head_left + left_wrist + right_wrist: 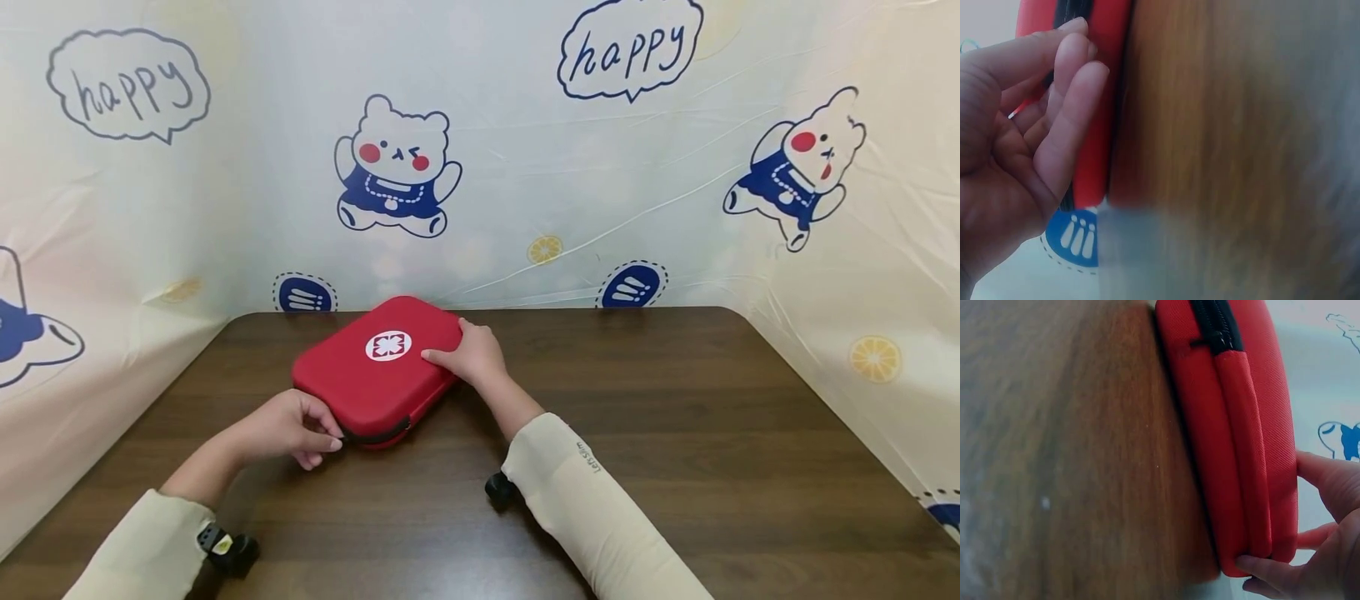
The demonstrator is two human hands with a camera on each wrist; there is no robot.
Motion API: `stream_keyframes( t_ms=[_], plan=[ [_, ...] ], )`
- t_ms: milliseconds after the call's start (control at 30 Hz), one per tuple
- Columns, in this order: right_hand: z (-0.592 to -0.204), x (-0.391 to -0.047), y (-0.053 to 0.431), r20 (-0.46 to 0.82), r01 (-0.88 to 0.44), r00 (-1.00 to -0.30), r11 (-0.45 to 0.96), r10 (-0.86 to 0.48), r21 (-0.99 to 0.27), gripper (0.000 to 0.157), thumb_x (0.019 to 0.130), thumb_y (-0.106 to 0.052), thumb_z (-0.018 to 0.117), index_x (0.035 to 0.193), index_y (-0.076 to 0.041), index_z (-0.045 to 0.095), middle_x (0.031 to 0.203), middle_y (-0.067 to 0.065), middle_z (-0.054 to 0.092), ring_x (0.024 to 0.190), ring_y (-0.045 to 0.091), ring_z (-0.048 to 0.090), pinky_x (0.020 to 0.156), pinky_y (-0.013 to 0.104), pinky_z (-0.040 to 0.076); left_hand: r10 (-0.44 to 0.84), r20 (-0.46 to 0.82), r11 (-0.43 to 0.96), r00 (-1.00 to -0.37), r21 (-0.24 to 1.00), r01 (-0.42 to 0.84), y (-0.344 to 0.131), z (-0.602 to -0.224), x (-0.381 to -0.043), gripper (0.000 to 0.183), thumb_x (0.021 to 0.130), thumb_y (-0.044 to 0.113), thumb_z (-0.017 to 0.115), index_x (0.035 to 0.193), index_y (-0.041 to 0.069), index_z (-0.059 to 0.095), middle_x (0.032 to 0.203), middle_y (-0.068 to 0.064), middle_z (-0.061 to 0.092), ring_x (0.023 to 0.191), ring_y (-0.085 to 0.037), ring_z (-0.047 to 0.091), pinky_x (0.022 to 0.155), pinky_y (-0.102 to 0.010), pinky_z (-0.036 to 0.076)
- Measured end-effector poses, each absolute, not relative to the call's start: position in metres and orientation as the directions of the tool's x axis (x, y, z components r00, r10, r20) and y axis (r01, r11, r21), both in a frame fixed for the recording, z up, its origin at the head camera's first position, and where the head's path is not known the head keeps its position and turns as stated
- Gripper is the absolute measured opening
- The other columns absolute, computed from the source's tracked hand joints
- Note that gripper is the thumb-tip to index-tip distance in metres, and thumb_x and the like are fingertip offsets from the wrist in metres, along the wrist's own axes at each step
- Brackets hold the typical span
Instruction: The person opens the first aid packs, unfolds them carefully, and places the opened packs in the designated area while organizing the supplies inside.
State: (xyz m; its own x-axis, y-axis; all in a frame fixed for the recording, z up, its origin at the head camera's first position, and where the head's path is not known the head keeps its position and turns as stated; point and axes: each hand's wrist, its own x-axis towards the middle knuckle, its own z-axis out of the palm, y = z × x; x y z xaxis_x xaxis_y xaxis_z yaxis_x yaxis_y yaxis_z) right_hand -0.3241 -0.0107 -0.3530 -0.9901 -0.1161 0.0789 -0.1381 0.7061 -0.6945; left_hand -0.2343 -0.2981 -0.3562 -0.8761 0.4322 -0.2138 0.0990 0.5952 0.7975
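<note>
A dark brown wood-grain table (712, 433) fills the lower part of the head view, its far corners rounded. Behind it hangs a pale, creased sheet (517, 167) with printed figures: a speech bubble (129, 86) reading "happy" at upper left, another bubble (630, 48) with the same word at upper right of centre. A winking bear (393, 171) in blue sits left of centre; a tilted bear (798, 171) shows at upper right. Orange slices (875, 359) dot the print — one at right — and blue ovals (632, 285) line the table's far edge.
</note>
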Motion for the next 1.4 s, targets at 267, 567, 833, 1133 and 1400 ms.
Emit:
stream_keyframes(
  t_ms=[267,567,833,1133,1400],
  plan=[
    [-0.350,-0.328,-0.005,0.077,-0.130,-0.991,0.644,-0.110,-0.754,0.086,0.076,-0.033,0.082,0.148,-0.008,0.041,0.135,0.012,0.054,0.116,0.028,0.054,0.084,0.039,0.056,0.349,-0.126,0.693,-0.929,0.701,0.166,-0.299,-0.346,-0.231,0.009,0.082,0.011,0.078,0.085,0.005,0.071,0.074,-0.010,0.066,0.059,-0.023,0.062,0.057,-0.036,0.058],
    [-0.347,-0.328,-0.003,0.016,-0.100,-0.991,0.648,-0.134,-0.755,0.088,0.076,-0.031,0.082,0.149,-0.010,0.039,0.137,0.013,0.051,0.120,0.029,0.051,0.083,0.039,0.056,0.246,-0.005,0.801,-0.969,0.565,0.200,-0.336,-0.347,-0.242,0.004,0.083,0.007,0.075,0.083,0.005,0.071,0.069,-0.003,0.065,0.054,-0.018,0.060,0.051,-0.030,0.054],
    [-0.349,-0.327,-0.005,-0.020,-0.093,-0.986,0.645,-0.165,-0.758,0.084,0.078,-0.031,0.081,0.148,-0.009,0.039,0.134,0.012,0.052,0.116,0.028,0.053,0.082,0.038,0.057,0.198,0.011,0.842,-0.980,0.509,0.176,-0.360,-0.346,-0.255,0.005,0.083,0.007,0.074,0.084,0.002,0.073,0.072,-0.004,0.067,0.055,-0.018,0.060,0.051,-0.030,0.054],
    [-0.351,-0.326,0.001,-0.023,-0.108,-0.982,0.647,-0.190,-0.755,0.085,0.079,-0.031,0.081,0.149,-0.010,0.039,0.135,0.012,0.051,0.118,0.028,0.052,0.084,0.039,0.056,0.166,0.015,0.881,-0.986,0.447,0.155,-0.359,-0.349,-0.282,0.005,0.084,0.008,0.073,0.084,0.002,0.074,0.061,0.001,0.062,0.056,-0.016,0.057,0.053,-0.031,0.050],
    [-0.353,-0.328,0.009,-0.037,-0.146,-0.963,0.634,-0.266,-0.760,0.089,0.077,-0.032,0.081,0.151,-0.013,0.036,0.142,0.012,0.047,0.125,0.030,0.047,0.087,0.041,0.055,0.233,0.010,0.850,-0.972,0.483,0.209,-0.347,-0.351,-0.294,0.005,0.082,-0.001,0.068,0.081,-0.001,0.072,0.070,-0.002,0.067,0.058,-0.016,0.060,0.053,-0.032,0.053]
  ],
)
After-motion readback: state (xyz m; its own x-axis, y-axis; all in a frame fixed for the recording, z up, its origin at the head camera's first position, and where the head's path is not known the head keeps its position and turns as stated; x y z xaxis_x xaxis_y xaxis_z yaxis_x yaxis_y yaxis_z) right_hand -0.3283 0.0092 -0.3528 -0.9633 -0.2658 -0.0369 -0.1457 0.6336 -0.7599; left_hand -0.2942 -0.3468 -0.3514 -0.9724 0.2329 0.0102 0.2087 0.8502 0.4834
